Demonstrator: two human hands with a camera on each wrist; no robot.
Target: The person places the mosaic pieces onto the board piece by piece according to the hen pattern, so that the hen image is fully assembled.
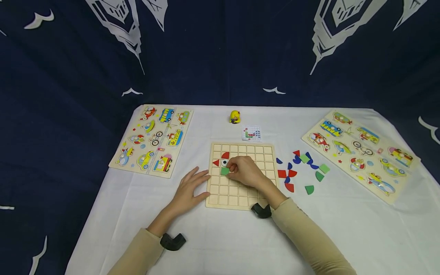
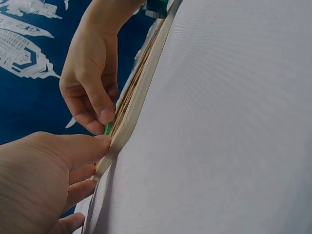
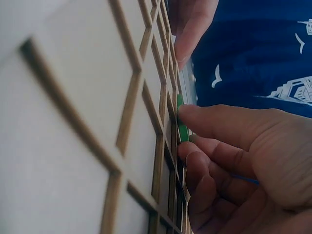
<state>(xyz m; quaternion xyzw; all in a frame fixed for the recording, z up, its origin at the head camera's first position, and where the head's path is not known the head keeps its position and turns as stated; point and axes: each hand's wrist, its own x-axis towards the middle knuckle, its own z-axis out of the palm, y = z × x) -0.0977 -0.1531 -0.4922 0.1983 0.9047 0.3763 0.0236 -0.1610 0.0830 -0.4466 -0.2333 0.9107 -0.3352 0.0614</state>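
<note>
On the bench, the right hand point(image 1: 245, 171) pinches a green square tile point(image 1: 225, 171) into a cell of the wooden grid board point(image 1: 240, 196) — left hand point(image 1: 190, 188), fingers relaxed, steadies the board's edge. Next, I judge: seat the tile flush.

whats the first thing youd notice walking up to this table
At the centre of the white table, the right hand pinches a green square tile on the gridded wooden board, below two red tiles. The left hand rests against the board's left edge. Loose red, blue and green wooden shapes lie to the board's right.
</note>
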